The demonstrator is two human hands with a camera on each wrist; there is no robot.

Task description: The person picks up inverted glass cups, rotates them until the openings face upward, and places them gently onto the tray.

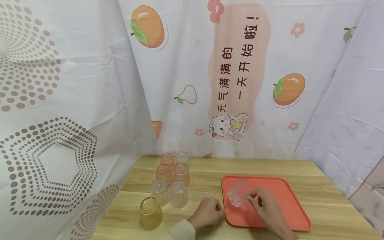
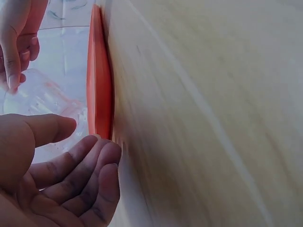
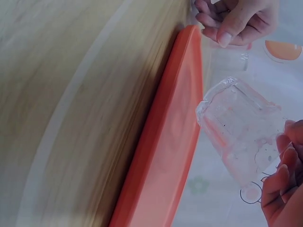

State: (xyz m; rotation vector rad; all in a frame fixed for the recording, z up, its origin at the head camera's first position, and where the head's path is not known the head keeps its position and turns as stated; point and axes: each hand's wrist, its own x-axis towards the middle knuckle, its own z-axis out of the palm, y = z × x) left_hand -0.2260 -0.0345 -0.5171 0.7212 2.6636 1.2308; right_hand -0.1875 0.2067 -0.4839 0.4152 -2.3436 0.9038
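A clear plastic-looking cup is tilted above the red tray, its thick base toward the lower left in the head view. My right hand pinches it at the end away from that base. The right wrist view shows the same cup with fingertips at its edge. Beside the tray's left rim is my left hand, with loosely curled fingers and nothing held. In the left wrist view, its fingertips come right at the tray's end, thumb apart from them.
Left of the tray, a yellow cup stands nearest me. Behind it are clear cups and pink cups in a close group. The wooden table ends at a patterned curtain at the back.
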